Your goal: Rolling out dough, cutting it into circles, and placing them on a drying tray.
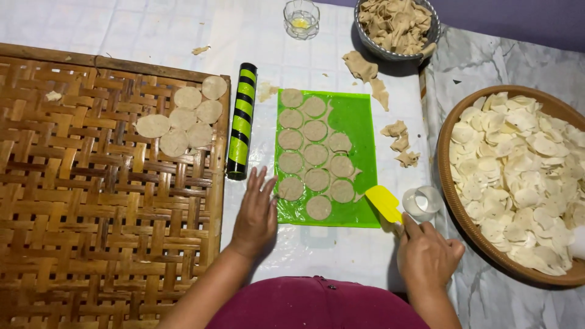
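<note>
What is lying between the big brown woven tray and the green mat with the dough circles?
In the head view, a rolling pin with black and green stripes lies between the woven tray and the green mat, on the white cover.

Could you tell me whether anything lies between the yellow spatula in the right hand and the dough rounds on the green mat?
Nothing visible does. The right hand holds the yellow spatula at the green mat's lower right corner, and only bare mat separates its blade from the nearest dough rounds.

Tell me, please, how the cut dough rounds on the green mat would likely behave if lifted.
The dough rounds look thin and flat, so they would probably flop and tear easily. They lie pressed onto the green mat, so they may cling. The right hand holds a yellow spatula.
</note>
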